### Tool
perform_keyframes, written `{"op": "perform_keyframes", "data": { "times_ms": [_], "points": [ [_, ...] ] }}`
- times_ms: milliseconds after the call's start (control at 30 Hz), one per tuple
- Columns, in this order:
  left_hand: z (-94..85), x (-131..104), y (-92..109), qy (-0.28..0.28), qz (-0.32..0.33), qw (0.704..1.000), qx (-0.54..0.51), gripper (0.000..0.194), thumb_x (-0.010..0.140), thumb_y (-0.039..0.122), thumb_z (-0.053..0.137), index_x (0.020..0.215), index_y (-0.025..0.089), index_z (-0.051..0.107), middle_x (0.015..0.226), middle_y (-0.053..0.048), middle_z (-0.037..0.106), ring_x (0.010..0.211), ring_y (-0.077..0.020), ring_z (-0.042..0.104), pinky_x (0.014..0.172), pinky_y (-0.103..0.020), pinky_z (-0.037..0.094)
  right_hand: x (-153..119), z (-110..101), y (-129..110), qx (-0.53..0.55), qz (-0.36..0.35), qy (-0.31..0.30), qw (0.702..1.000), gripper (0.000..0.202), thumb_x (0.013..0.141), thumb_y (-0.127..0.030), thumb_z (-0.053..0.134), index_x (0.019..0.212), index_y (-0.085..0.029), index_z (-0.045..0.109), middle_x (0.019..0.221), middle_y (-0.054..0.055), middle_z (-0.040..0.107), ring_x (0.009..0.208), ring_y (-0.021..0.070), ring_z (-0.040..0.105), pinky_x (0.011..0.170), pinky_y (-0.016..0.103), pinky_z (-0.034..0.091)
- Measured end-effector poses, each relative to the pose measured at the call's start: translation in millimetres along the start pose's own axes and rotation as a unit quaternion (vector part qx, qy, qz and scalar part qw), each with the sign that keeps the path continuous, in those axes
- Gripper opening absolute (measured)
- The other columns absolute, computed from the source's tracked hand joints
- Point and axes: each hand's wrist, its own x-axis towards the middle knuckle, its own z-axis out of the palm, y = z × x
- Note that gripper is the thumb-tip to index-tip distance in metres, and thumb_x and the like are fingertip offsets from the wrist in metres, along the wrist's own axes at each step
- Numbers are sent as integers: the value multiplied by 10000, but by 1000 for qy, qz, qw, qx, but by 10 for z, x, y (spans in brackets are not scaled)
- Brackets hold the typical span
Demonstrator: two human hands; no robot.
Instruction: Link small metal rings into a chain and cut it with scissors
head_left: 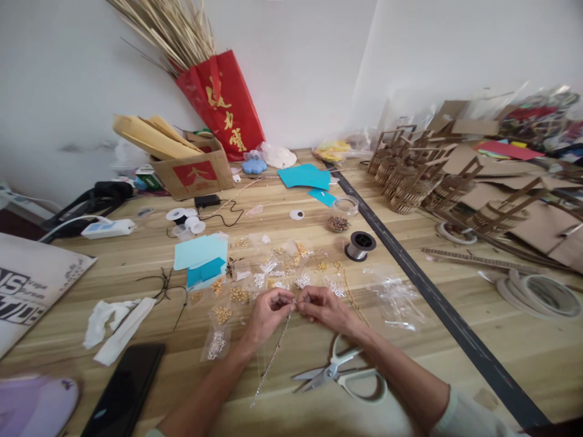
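Both my hands meet at the middle of the table, fingertips pinched close together. My left hand point(272, 309) is closed on the upper end of a thin silver chain point(276, 352), which trails down toward the table's near side. My right hand point(321, 306) pinches at that same end; whatever tiny part sits between its fingertips is too small to make out. Open-bladed scissors point(339, 370) with pale handles lie below my right hand. A gold chain point(350, 288) lies beside the right wrist. Around my hands are small bags of gold findings point(239, 294) and silver findings point(217, 345).
A spool of wire point(361, 246) and a jar of beads point(339, 223) stand beyond my right hand. Clear plastic bags point(396, 300) lie to the right, near a dark strip point(428, 285). Blue cards point(200, 255), a black phone point(125, 388) and small woven baskets point(410, 188) also occupy the table.
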Motion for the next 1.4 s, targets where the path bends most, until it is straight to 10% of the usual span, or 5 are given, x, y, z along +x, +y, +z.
{"op": "perform_keyframes", "data": {
  "times_ms": [633,1000,1400],
  "points": [
    [-2,-22,8,5,31,998,55,54,711,173,644,731,129,669,662,-26,656,604,-132,594,574,-215,458,26,-82,56,5,21,25,999,258,721,-389,660,700,-157,548,555,-47,512,452,69,436,436,187,318],
    [36,-87,22,1,297,931,211,144,791,36,551,791,133,657,762,-63,642,715,-149,616,634,-239,495,8,-93,30,48,63,7,997,186,695,-313,668,697,-143,593,547,-34,546,461,68,477,407,162,358],
    [45,-157,43,-25,408,856,317,228,863,11,448,921,134,632,861,-81,621,812,-148,626,714,-237,541,26,-93,64,81,63,-3,995,187,684,-311,684,675,-141,606,521,-37,547,451,67,483,406,162,368]
  ]
}}
